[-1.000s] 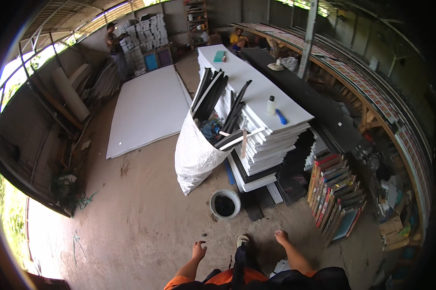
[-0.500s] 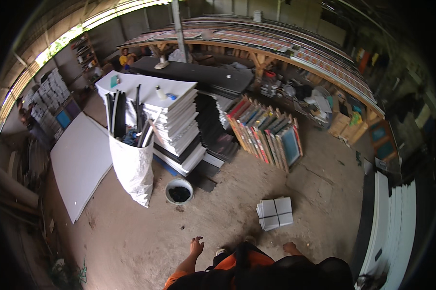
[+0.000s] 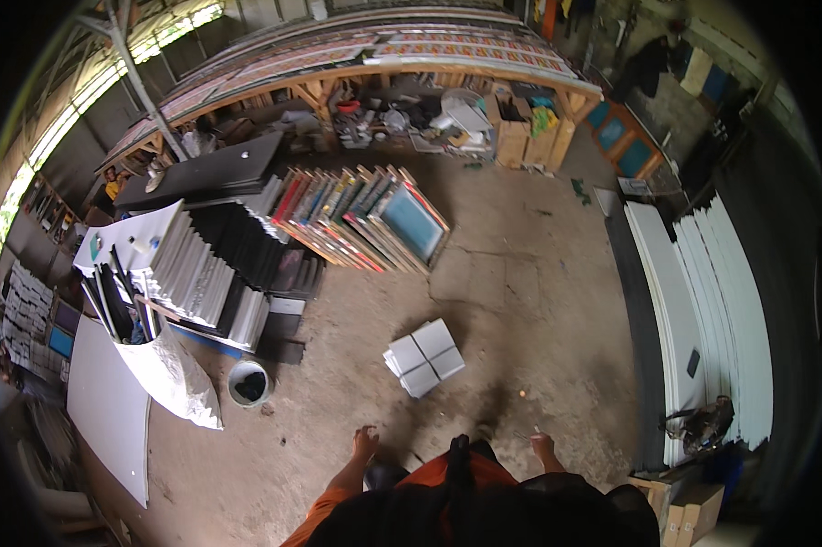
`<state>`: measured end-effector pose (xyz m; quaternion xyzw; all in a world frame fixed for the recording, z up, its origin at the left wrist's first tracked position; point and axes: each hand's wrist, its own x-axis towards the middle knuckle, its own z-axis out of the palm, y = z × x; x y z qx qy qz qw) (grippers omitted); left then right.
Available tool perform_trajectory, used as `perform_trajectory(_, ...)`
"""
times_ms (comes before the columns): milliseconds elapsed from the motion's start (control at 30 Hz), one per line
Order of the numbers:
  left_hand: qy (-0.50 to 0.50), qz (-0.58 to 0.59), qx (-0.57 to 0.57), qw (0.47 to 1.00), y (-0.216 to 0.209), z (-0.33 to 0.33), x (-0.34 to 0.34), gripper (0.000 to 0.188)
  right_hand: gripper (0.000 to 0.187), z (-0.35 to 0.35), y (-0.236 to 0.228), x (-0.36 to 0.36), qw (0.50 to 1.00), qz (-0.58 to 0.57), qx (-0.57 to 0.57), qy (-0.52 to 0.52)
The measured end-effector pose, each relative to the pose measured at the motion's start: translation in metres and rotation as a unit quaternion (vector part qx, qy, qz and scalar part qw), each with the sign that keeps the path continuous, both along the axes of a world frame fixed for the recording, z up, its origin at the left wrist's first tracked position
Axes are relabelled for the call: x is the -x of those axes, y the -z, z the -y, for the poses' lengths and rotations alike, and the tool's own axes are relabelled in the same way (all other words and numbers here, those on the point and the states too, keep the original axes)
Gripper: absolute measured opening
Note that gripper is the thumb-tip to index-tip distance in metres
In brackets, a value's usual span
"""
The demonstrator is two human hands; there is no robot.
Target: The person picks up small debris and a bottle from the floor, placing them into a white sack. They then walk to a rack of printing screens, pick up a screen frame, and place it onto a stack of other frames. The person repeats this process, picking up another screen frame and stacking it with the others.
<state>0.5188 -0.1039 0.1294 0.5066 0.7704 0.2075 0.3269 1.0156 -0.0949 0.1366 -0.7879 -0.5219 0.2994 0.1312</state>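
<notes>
My left hand [image 3: 365,443] hangs low in front of me, fingers loosely apart and nothing in them. My right hand [image 3: 542,447] is lowered on the other side; something thin and pale seems to stick out by its fingers, too small to make out. Neither hand touches anything else that I can see. On the concrete floor ahead lies a strapped stack of white sheets [image 3: 426,356], tied crosswise with dark bands. It is nearest to my left hand, a short way beyond it.
Wooden-framed screens [image 3: 361,219] lean in a row ahead. To the left are a bucket [image 3: 248,384], a white sack [image 3: 171,376] and stacked boards [image 3: 192,273]. Long white panels [image 3: 703,310] stand at right, near cardboard boxes [image 3: 693,515]. A long printing table [image 3: 356,71] spans the back.
My view has swung to the right, so the sack, bucket and screens sit further left. The strapped stack now appears more to the left and higher; both hands remain low.
</notes>
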Motion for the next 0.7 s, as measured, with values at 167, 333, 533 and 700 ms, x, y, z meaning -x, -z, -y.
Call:
perform_trajectory(167, 0.023, 0.033, -0.042, 0.998, -0.024, -0.062, -0.103, 0.031, 0.014, -0.004, 0.012, -0.105, 0.992, 0.037, 0.094, 0.08)
perform_trajectory(333, 0.052, 0.035, -0.047, 0.997, -0.038, -0.117, -0.165, 0.032, 0.016, -0.051, -0.01, -0.14, 0.996, 0.009, 0.052, 0.077)
perform_trajectory(533, 0.06, 0.025, -0.071, 0.995, -0.016, -0.199, -0.203, 0.03, 0.016, -0.139, -0.022, -0.176, 0.996, -0.017, 0.083, 0.019)
perform_trajectory(700, 0.035, 0.033, -0.087, 0.995, 0.003, -0.284, -0.243, 0.031, 0.017, -0.245, 0.015, -0.266, 0.928, 0.278, 0.125, -0.214)
